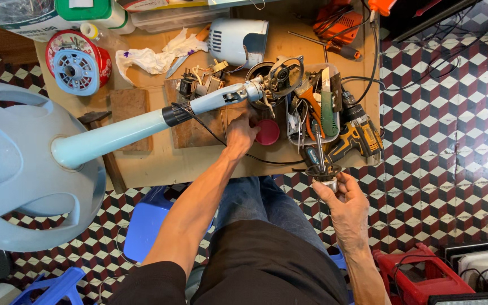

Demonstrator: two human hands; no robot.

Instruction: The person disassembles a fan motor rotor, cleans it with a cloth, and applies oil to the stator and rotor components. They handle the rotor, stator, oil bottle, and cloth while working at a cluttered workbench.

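A pale blue fan base [24, 169] fills the left of the view, and its pole [142, 125] runs rightward and slightly up across the wooden table [159, 164], its long axis lying nearly level, with the far end at a motor [280, 76]. A black cable [210, 131] trails from the pole's collar toward the person.

The left hand [241, 133] reaches forward onto the table just below the pole, fingers curled down; it touches the tabletop beside a red cap [267, 131], but whether it grips anything cannot be told.

Right of it sits a clear tray [312, 110] of tools, with a yellow drill [360, 135] lying against it.

The right hand [343, 197] is held off the table's near edge, palm up, fingers half closed around a small rotor [323, 168]. The rotor's shaft stands upright, pointing away from the person toward the tray, its round body resting in the fingertips.
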